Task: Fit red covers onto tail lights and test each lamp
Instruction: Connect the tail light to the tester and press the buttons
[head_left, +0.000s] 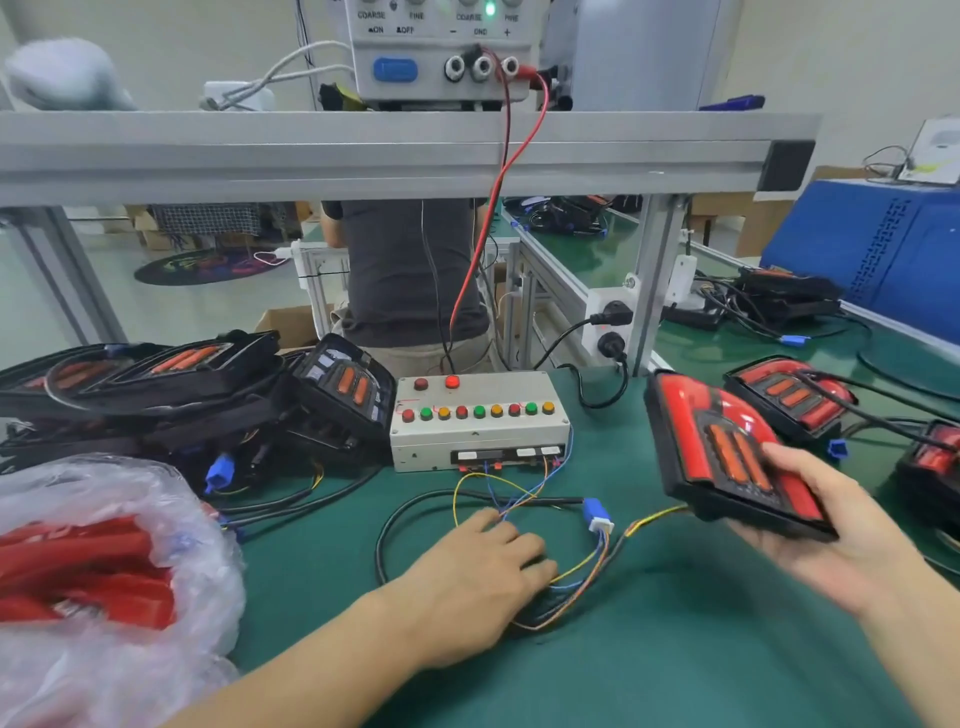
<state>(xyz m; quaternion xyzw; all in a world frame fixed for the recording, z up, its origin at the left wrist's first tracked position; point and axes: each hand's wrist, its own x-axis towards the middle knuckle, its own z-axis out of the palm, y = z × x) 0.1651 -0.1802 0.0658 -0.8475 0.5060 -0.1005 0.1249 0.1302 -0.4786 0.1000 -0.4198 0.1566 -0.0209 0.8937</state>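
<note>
Right hand (826, 540): fingers curled under and thumb over a red-covered tail light (727, 452), held tilted above the green bench (675, 649). Left hand (483, 566): fingers loosely spread, flat on the lamp's wires (576, 582) near a blue plug (597, 514). Behind: test box (478, 421), one red button lit. Far left: uncovered lamps (208, 395), bagged red covers (88, 566). Right: covered lamps (789, 400).

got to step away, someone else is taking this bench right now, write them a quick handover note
Right hand holds a tail light, red cover on, tilted above the mat.
Left hand lies on the wires by the blue connector leading to the test box.
Uncovered lights are piled at left, above the bag of red covers; covered lights lie at right.
Left: likely set the held lamp down, then cover and test the pile.
</note>
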